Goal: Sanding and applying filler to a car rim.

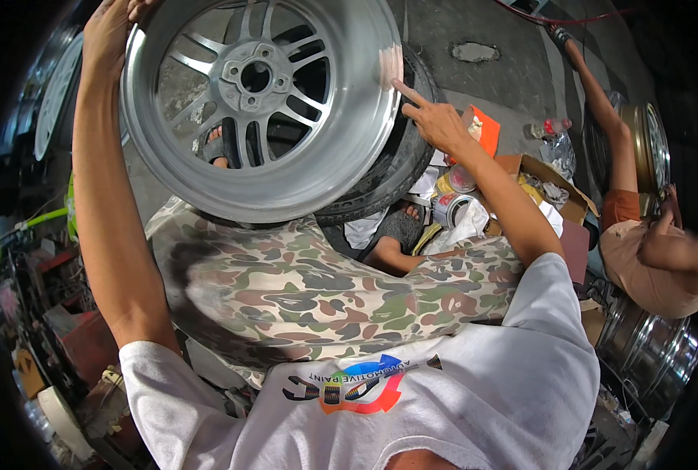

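A silver multi-spoke alloy wheel (239, 125) leans over my lap, resting near a black tire (372, 188) that lies beneath it. At the upper left, my left hand (117, 23) grips the wheel's edge. My right hand (435, 121) has its index finger stretched to the right side of the rim, on or just beside a paler patch, with the other fingers loosely bent and holding nothing.
Cans (455, 207), a cardboard box (549, 176), an orange packet (482, 129) and a bottle (549, 128) lie right of the wheel. Another person (650, 262) sits at far right by a gold wheel (643, 145). Cluttered parts (74, 337) and more wheels (55, 102) line the left.
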Demonstrator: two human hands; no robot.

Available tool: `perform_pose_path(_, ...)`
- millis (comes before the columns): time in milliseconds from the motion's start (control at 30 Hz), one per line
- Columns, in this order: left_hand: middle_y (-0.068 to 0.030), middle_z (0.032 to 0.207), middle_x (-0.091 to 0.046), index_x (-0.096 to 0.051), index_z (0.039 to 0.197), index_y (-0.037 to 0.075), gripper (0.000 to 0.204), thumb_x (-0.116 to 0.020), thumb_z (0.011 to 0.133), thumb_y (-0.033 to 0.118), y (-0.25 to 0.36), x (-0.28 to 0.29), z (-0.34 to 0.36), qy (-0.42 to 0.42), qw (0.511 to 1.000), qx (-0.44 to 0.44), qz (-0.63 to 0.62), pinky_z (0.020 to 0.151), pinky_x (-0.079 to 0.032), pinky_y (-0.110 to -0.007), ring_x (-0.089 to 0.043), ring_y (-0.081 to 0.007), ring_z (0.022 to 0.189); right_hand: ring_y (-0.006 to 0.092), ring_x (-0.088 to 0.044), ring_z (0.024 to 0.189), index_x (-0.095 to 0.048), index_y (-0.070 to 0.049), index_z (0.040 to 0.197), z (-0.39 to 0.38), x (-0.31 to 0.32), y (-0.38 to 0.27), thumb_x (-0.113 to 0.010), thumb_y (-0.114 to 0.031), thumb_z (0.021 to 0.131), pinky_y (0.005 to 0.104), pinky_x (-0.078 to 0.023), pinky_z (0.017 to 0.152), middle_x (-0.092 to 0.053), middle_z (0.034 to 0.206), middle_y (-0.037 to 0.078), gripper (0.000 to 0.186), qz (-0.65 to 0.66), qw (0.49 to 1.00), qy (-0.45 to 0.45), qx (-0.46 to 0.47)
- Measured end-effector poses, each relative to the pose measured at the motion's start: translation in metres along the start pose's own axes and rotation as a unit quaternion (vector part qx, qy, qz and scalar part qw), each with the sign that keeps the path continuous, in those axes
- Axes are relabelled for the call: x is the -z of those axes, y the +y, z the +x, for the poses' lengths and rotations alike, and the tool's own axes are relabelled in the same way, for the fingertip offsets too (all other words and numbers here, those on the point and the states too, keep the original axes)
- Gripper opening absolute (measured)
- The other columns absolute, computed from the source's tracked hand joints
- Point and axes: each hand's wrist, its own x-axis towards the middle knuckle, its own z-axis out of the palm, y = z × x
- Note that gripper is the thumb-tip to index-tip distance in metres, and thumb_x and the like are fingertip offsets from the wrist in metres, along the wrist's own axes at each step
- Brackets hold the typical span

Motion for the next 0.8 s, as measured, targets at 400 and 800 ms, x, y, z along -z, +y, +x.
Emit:
perform_pose_path(400, -0.0114, 0.072, -0.059, -0.056, 0.097, -0.003, 0.014, -0.064, 0.088, 0.004, 0.0, -0.002, -0.001, 0.009, 1.0, -0.011, -0.004, 0.05, -0.046, -0.025, -0.056, -0.0177, 0.057, 0.0289, -0.07, 0.071, -0.062, -0.008, 0.11, 0.035, 0.017, 0.024, -0.057, -0.001, 0.079, 0.0392, -0.058, 0.062, -0.031, 0.158, -0.006, 0.031, -0.094, 0.994, 0.047, 0.041)
perform_pose_path(800, -0.0017, 0.076, -0.06, -0.061, 0.104, -0.003, 0.014, -0.061, 0.092, 0.004, 0.007, -0.017, -0.014, 0.024, 1.0, -0.004, -0.019, 0.055, -0.045, -0.016, -0.051, -0.0036, 0.059, 0.0235, -0.07, 0.072, -0.063, -0.011, 0.112, 0.056, 0.028, 0.046, -0.059, -0.003, 0.082, 0.0368, -0.057, 0.062, -0.03, 0.159, -0.005, 0.031, -0.164, 0.982, 0.016, 0.094)
